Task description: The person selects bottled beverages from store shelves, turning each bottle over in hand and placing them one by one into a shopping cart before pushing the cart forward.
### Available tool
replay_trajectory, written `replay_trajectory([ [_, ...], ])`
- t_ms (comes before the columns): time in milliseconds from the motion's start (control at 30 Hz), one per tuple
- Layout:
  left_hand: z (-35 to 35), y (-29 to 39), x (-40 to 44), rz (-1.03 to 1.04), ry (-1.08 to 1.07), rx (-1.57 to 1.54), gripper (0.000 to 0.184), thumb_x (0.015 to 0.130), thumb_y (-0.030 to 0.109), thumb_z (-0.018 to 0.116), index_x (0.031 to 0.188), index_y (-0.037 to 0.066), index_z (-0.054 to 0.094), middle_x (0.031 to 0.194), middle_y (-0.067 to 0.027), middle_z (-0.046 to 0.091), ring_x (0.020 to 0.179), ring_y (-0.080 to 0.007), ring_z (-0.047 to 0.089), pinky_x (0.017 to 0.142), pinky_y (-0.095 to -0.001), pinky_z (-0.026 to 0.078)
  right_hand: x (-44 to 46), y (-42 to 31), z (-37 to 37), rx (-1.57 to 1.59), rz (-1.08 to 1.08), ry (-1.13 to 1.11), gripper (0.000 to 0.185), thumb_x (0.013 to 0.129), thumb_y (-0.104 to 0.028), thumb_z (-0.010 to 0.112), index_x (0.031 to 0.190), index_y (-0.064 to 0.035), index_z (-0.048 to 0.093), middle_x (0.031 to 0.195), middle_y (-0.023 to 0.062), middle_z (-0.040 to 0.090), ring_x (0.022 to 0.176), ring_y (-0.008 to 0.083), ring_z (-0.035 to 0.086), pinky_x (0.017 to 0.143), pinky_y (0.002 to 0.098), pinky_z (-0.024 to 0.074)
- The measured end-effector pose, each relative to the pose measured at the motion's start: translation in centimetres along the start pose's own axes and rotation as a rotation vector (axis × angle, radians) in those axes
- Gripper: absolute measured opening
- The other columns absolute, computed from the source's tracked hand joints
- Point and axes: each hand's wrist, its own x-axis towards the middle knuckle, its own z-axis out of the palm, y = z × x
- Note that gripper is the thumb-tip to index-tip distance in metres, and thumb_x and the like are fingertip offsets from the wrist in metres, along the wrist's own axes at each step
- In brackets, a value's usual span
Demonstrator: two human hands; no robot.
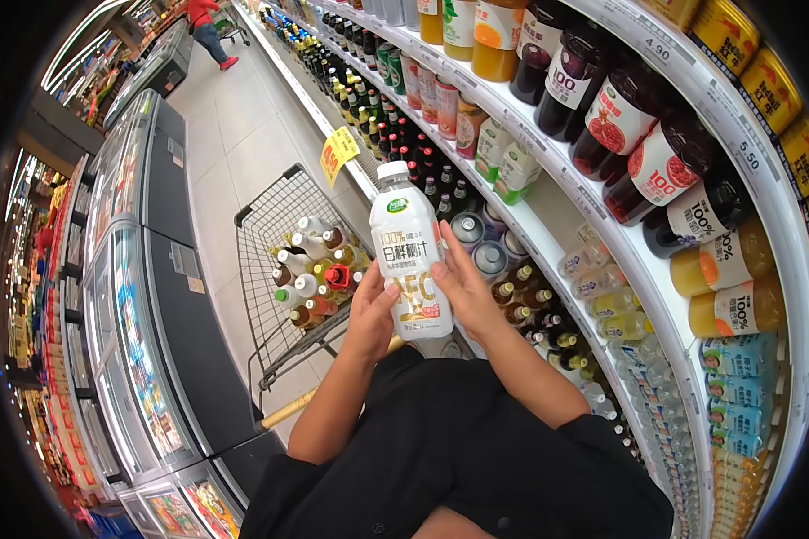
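A white drink bottle with a white cap, a green logo and gold lettering is held upright in front of me, its label facing my eyes. My left hand grips its lower left side. On the right side, my right hand has its fingers wrapped round the bottle, the thumb on the front. Just left of the bottle stands a wire shopping cart with several bottles in it, white, green and brown capped. A red-topped bottle is among them.
Curved shelves of drinks rise on the right, with dark juice bottles and price strips. A yellow price tag sticks out into the aisle. Glass-topped freezers line the left. Far up the aisle stands a person in red.
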Motion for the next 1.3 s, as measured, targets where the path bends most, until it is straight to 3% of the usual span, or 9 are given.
replay_trajectory([
  [200,-0.1,0.5,-0.1,-0.094,-0.134,-0.101,0.069,0.098,0.027,0.065,0.155,0.000,0.037,0.148,-0.0140,0.055,0.136,-0.0258,0.056,0.115,-0.0426,0.044,-0.1,0.2,-1.1,0.138,0.275,-0.171,0.092,0.092,-0.035,0.082,0.160,-0.0028,0.029,0.148,0.0146,0.054,0.138,0.0247,0.053,0.114,0.0418,0.0438],
  [500,-2.0,-0.8,0.6,-0.035,-0.101,0.107,0.095,0.099,0.063,0.061,0.163,0.005,0.020,0.158,-0.0142,0.043,0.144,-0.0281,0.047,0.117,-0.0438,0.040,-0.4,-0.2,0.3,-0.216,0.094,-0.158,0.105,0.073,-0.017,0.097,0.158,-0.0063,0.035,0.145,0.0098,0.057,0.134,0.0212,0.056,0.110,0.0406,0.0473],
  [733,-2.0,2.6,1.6,0.162,-0.016,0.375,0.107,0.090,0.073,0.067,0.160,0.000,0.033,0.157,-0.0146,0.046,0.146,-0.0271,0.043,0.120,-0.0410,0.034,-1.0,-0.9,1.8,-0.397,0.048,-0.079,0.115,0.067,-0.014,0.099,0.160,-0.0028,0.033,0.145,0.0118,0.056,0.134,0.0207,0.054,0.111,0.0389,0.0454],
  [833,-3.4,7.2,1.3,0.142,0.099,0.499,0.081,0.095,0.057,0.072,0.147,-0.002,0.049,0.136,-0.0128,0.061,0.115,-0.0159,0.060,0.093,-0.0298,0.050,-0.9,-0.6,2.1,-0.628,-0.065,-0.113,0.121,0.065,-0.023,0.100,0.161,-0.0012,0.030,0.148,0.0160,0.053,0.136,0.0253,0.053,0.113,0.0408,0.0443],
  [867,-3.9,8.0,1.6,0.145,0.106,0.500,0.081,0.095,0.057,0.072,0.147,-0.002,0.049,0.136,-0.0128,0.061,0.115,-0.0159,0.060,0.093,-0.0298,0.050,-1.1,-1.0,2.4,-0.746,-0.078,-0.108,0.122,0.065,-0.028,0.099,0.161,-0.0009,0.030,0.147,0.0184,0.053,0.136,0.0292,0.053,0.113,0.0425,0.0440],
  [933,-4.3,9.2,2.5,0.454,0.102,0.796,0.050,0.096,0.035,0.076,0.126,-0.003,0.063,0.111,-0.0080,0.069,0.090,-0.0083,0.062,0.068,-0.0231,0.048,-1.2,-0.8,2.7,-0.864,-0.091,-0.105,0.123,0.065,-0.032,0.099,0.161,-0.0006,0.029,0.147,0.0209,0.053,0.135,0.0331,0.054,0.113,0.0442,0.0438],
  [1067,-2.0,11.9,0.6,0.251,0.123,0.710,0.025,0.093,0.013,0.078,0.109,0.000,0.064,0.082,-0.0028,0.065,0.057,-0.0039,0.055,0.046,-0.0191,0.041,-0.8,0.2,2.2,-1.113,-0.392,-0.120,0.128,0.063,-0.041,0.098,0.161,0.0008,0.028,0.141,0.0247,0.053,0.127,0.0422,0.054,0.110,0.0480,0.0433],
  [1200,-1.8,12.9,-0.4,0.257,0.139,0.770,0.026,0.090,0.009,0.079,0.098,0.005,0.054,0.077,-0.0004,0.064,0.054,-0.0031,0.053,0.045,-0.0188,0.039,-0.3,0.4,2.0,-1.210,-0.589,-0.160,0.131,0.061,-0.045,0.098,0.161,0.0014,0.027,0.139,0.0241,0.053,0.121,0.0427,0.054,0.107,0.0491,0.0435],
  [1300,-2.1,13.5,-1.3,0.287,0.104,0.864,0.025,0.090,0.007,0.078,0.099,0.005,0.055,0.080,-0.0009,0.064,0.063,-0.0035,0.056,0.053,-0.0211,0.044,-0.5,1.0,2.6,-1.181,-0.481,-0.217,0.127,0.061,-0.044,0.098,0.159,0.0012,0.031,0.138,0.0233,0.052,0.121,0.0420,0.054,0.105,0.0497,0.0440],
])
